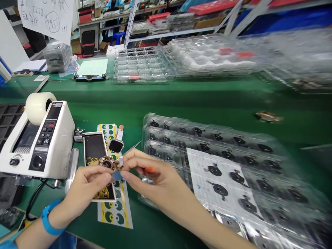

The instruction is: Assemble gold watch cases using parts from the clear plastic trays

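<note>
My left hand [86, 183], a blue band at its wrist, is closed on a small round part [107, 162] with copper-coloured segments around its rim. Thumb and forefinger of my right hand [147, 173] pinch a small piece of blue film [117, 175] at the edge of that part; the left fingertips are close to the film too. A thin pointed silver strip [133, 147] sticks up behind the right fingers, its lower end hidden. Something orange [149, 169] shows under the right fingers. Below both hands lie a white-rimmed tray [112, 193] with yellow bits and a sticker sheet [124, 211].
A white tape dispenser [57, 138] stands at left, beside a small metal counter [79, 135]. A smartwatch [116, 145] lies beyond the tray. Clear blister trays [166, 128] of black parts fill the right side; more trays [145, 65] sit on the raised ledge. People work far behind.
</note>
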`<state>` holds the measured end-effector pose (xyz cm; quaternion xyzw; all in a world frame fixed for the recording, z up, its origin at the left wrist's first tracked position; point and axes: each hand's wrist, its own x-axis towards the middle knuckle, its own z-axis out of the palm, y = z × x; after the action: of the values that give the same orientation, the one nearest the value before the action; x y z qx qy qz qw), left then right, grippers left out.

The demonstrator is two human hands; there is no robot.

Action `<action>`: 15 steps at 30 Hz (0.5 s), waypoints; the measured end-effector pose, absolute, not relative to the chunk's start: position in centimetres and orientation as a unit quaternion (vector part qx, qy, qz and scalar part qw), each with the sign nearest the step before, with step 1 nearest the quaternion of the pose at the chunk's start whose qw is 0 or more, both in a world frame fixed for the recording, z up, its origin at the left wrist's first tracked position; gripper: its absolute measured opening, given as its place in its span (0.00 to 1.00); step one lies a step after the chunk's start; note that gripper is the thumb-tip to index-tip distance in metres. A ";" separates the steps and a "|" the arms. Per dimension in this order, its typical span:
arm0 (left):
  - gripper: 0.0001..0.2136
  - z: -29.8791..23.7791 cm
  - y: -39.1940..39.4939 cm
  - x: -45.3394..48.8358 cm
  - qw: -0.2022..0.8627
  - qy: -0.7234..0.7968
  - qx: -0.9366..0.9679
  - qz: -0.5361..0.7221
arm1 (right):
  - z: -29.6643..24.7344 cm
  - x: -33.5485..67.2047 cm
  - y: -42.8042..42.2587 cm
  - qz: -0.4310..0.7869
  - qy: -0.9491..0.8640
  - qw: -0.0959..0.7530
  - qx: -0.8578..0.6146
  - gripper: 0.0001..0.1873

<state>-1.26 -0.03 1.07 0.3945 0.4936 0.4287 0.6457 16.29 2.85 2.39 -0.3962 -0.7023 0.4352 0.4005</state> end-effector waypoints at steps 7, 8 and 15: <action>0.07 1.0 -0.3 -1.2 0.584 0.484 0.458 0.463 | 2.2 15.9 2.4 0.395 -0.695 0.427 -0.423 0.09; 0.08 1.0 -0.4 -1.1 0.604 0.458 0.451 0.472 | 2.2 16.0 2.4 0.384 -0.694 0.435 -0.425 0.08; 0.18 0.9 -1.0 -0.8 0.686 0.377 0.411 0.468 | 2.3 16.2 2.9 0.424 -0.656 0.422 -0.459 0.09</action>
<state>-0.84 -0.97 0.88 0.4109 0.3768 0.4678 0.6858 16.24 2.94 2.33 -0.4593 -0.6565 0.4239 0.4224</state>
